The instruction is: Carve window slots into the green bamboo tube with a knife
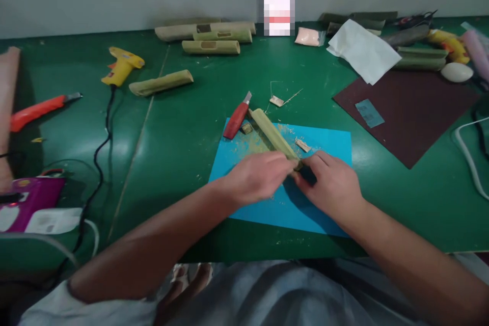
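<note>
A split length of bamboo (275, 135) lies slantwise over a blue sheet (317, 214), its near end between my two hands. My left hand (263, 175) is closed, its fingertips pinching that near end. From the other side, my right hand (332, 178) grips the same end with thumb and fingers; the exact contact is partly hidden. Left of the bamboo's far end rests a red-handled knife (237, 119), blade pointing away. Wood shavings and crumbs are scattered around the bamboo, along with a small bamboo chip (303, 145) and a small block (246, 128).
Several cut bamboo tubes (211, 47) line the back. A yellow glue gun (120, 67), an orange utility knife (42, 111) and a purple box (42, 196) occupy the left. On the right are a dark brown sheet (412, 122), white paper (361, 51) and a white cable (468, 163).
</note>
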{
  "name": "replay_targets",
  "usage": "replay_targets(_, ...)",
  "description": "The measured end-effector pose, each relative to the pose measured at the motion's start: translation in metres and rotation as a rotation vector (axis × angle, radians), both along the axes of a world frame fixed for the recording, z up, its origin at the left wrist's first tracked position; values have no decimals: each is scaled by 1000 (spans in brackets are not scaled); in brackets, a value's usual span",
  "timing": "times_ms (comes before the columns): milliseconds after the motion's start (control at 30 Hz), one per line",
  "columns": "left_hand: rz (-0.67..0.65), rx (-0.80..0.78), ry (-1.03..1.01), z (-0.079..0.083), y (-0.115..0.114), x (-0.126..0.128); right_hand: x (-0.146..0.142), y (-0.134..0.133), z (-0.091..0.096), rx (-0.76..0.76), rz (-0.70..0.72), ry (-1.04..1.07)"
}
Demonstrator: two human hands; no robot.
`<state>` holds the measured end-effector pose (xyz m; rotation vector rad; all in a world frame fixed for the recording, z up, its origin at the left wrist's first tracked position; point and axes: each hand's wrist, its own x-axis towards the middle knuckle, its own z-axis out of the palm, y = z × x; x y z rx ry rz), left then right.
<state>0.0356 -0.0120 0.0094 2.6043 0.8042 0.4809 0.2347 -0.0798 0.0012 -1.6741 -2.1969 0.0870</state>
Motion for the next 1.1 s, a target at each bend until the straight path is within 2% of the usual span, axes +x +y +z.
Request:
replay_targets(100, 71, 49, -55, 1, -1, 1, 0, 0, 0, 4, -9, -5)
replay_targets(233, -49, -15, 13, 2, 0, 1, 0, 1, 2, -1, 7, -8)
replay_targets(367, 122, 34, -71, 1, 3, -1, -1, 1, 3, -7, -8, -9)
replay_targets(467, -21, -9, 0, 0, 3, -1, -1, 1, 2, -9, -12, -19)
replay_targets(500, -30, -4, 2, -1, 3, -1, -1, 1, 2, -12, -15, -15)
replay_targets(600, 104, 69, -69, -4, 4, -1, -1, 2, 0, -17, -22, 5)
replay_targets(633, 113, 78, -74, -4, 5, -1, -1, 1, 0, -18, -21, 7)
replay_targets(767, -16, 17, -27, -6, 9, -4, 0, 1, 0, -22, -12, 13)
replay_targets(867, 206, 92, -125, -5, 11, -5, 0, 1, 0, -17, -22, 21)
replay_targets(900, 200, 90, -109, -4, 10, -5, 0, 0, 0, -16, -16, 23)
replay_targets(1000, 7, 28, -19, -4, 6, -2, 0, 0, 0, -11, 4, 27)
replay_targets(1033, 4, 28, -37, -4, 8, -2, 0, 0, -1, -6, 0, 27)
replay_targets(1100, 105, 51, -129, -6, 15, -5, 0, 1, 0, 3, -10, 21)
